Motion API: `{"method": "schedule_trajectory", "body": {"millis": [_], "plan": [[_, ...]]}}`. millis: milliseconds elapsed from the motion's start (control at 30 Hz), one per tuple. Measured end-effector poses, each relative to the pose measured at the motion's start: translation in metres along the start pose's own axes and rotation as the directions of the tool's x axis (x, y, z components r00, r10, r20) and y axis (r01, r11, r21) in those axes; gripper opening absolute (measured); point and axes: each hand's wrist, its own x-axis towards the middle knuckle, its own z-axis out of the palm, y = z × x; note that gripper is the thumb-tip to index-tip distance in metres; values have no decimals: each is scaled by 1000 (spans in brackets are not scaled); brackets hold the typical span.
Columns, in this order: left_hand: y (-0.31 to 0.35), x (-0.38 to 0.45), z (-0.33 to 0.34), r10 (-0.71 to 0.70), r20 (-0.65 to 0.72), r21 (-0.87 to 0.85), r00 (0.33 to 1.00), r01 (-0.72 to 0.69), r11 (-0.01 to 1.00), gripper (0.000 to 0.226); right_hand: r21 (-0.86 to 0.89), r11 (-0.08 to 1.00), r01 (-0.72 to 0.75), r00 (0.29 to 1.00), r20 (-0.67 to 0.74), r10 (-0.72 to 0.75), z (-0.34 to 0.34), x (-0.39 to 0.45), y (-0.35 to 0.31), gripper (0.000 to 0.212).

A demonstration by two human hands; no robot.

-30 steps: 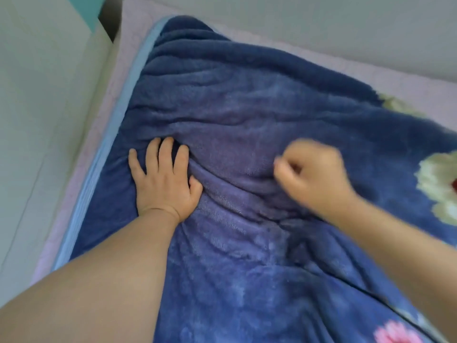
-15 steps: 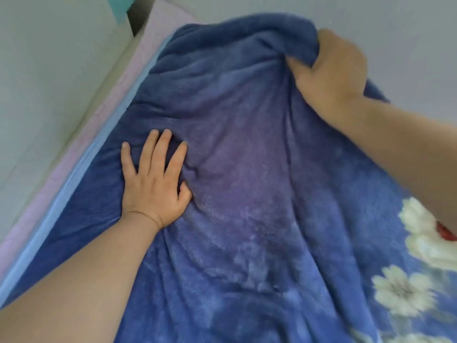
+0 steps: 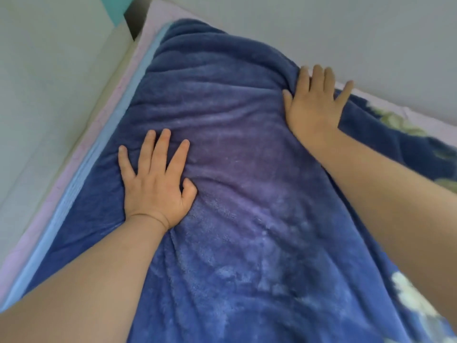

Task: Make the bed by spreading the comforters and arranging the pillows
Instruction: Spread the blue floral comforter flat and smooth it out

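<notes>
Comforter [image 3: 235, 184] spread over bed, blue plush, flower print at right edge [image 3: 410, 303], fills most of view. Far corner bunched in ridges near wall [image 3: 321, 33]; low folds across middle, not yet flat. Pale blue trim [image 3: 81, 194] along left side, just inside pink mattress edge [image 3: 64, 189], so left border already roughly lined up with bed side.

Left hand [image 3: 155, 189] flat on fabric, palm down, fingers [image 3: 160, 149] splayed, gripping nothing. Judged as anchor: pins left part of cover so it stays put while other side gets worked. Small crease pushed up right beside thumb, fits downward pressure.

Right hand [image 3: 315, 105] further out near top right ridge, also flat and open, fingers [image 3: 317, 78] spread and pointing toward wall, holding nothing. Touching raised fold at far edge; looks placed to press or sweep that hump outward toward pink strip [image 3: 420, 120] beside wall.

Both arms stretched forward, likely leaning over bed to reach far edge.

Stage judged: spreading and smoothing, mid-task. No pillows in view.

Next likely needs outward strokes from centre to flatten folds, then squaring far corner. Risk: plush drags under palm and re-bunches; pushing too far could shove edge off mattress against wall.
</notes>
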Motion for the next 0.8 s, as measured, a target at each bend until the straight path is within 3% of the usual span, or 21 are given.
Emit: {"method": "schedule_trajectory", "body": {"millis": [167,300,600,800], "plan": [[4,-2,-12,-64,108,2,992,64,998,75,96,982,163,974,-172,-145,14,-147,-20,56],[5,-5,-11,-58,122,36,991,54,998,60,64,995,80,997,-29,-78,45,-244,-29,60],[2,-9,-11,-4,20,7,1000,4,1000,63,120,993,20,997,-77,-11,62,-228,-40,62],[-16,-20,-9,174,-55,-76,983,-178,981,51,144,989,28,999,-28,-24,56,-218,-47,71]]}}
